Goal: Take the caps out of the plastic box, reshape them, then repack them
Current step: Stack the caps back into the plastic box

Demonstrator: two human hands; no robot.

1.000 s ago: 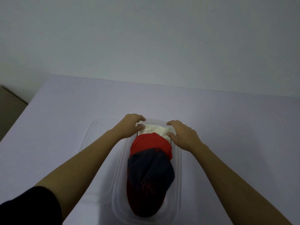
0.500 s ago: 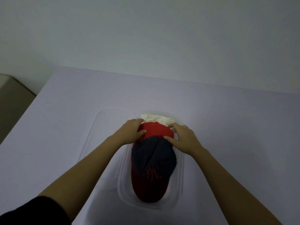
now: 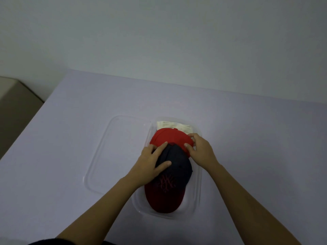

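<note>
A clear plastic box (image 3: 196,197) sits on the table with three caps nested in it. Nearest me lies a navy cap with a dark red brim and red logo (image 3: 177,167). Behind it is a bright red cap (image 3: 169,137), and a white cap (image 3: 174,125) shows at the far end. My left hand (image 3: 150,163) rests on the navy cap's crown, fingers spread and thumb across the top. My right hand (image 3: 200,149) pinches the red cap's right edge between thumb and fingers.
The box's clear lid (image 3: 115,152) lies flat on the table just left of the box. The pale lilac table (image 3: 62,138) meets a plain wall at the back. A beige surface (image 3: 16,106) stands beyond the table's left edge.
Both hands have drawn back toward me from the white cap. The left hand now lies on the navy cap, the right hand has taken the red cap's edge.
</note>
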